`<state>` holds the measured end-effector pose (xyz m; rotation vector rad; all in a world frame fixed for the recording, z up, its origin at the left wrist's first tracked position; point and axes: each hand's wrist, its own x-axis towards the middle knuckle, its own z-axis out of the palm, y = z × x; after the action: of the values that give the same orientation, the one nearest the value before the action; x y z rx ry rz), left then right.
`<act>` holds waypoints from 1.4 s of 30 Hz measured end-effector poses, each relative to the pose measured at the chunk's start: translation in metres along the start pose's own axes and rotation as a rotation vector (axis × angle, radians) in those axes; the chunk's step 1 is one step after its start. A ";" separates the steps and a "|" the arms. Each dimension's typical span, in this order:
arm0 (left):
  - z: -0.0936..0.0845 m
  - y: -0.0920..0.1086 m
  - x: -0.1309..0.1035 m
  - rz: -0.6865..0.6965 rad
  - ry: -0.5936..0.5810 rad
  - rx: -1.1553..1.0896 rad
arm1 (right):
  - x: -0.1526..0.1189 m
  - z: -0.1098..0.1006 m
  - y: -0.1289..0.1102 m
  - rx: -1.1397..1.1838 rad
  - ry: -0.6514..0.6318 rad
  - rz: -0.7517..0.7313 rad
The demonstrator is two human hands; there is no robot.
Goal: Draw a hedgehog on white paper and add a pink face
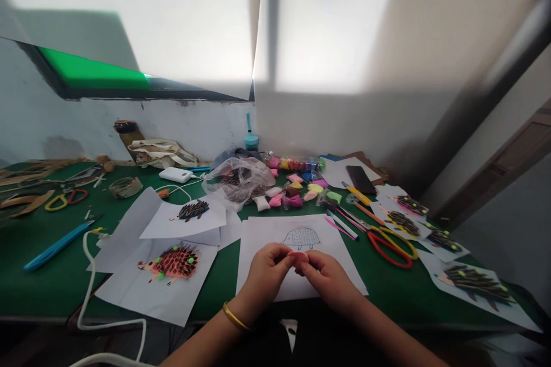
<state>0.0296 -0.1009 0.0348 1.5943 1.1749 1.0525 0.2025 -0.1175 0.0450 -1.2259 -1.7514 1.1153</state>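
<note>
Between both hands is a small flattened piece of pink modelling clay [297, 254]. My left hand [267, 269] pinches it from one side, and my right hand [328, 276] has its fingers closed on the other side. Both are held above a stack of white paper [258, 229]. On the top sheet a hedgehog outline [303, 237] with a dotted back is drawn in blue; my hands partly hide the sheet below it. To the left lies a paper with a finished pink clay hedgehog [176, 262], covered in dark spines and green dots.
Scissors with red and yellow handles [394, 246] and several hedgehog pictures [473, 284] lie right. Small clay packets [293, 200] and a plastic bag [241, 180] sit behind the paper. A blue utility knife [58, 246] and white cable [88, 281] are left; a phone [360, 179] is back right.
</note>
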 end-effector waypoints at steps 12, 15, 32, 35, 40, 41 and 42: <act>0.001 0.001 0.002 -0.012 -0.016 -0.062 | 0.002 0.000 0.002 0.050 0.050 0.008; 0.001 0.004 0.002 0.000 -0.003 0.018 | 0.003 0.001 0.002 0.055 0.021 0.001; -0.001 0.004 0.003 0.070 0.059 0.088 | 0.005 0.002 -0.005 0.166 0.057 0.062; -0.004 0.004 0.003 0.098 0.020 0.081 | 0.006 -0.001 -0.007 0.167 0.084 0.068; -0.005 0.004 0.006 0.026 0.007 -0.021 | 0.005 0.000 -0.004 0.136 0.042 0.060; -0.005 0.005 0.007 0.013 -0.001 -0.027 | 0.004 0.001 -0.002 0.117 0.024 0.055; -0.004 0.005 0.007 0.006 -0.007 -0.016 | 0.004 0.002 -0.001 0.096 0.010 0.048</act>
<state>0.0282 -0.0942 0.0418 1.5893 1.1547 1.0568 0.1990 -0.1142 0.0456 -1.2187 -1.6488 1.2052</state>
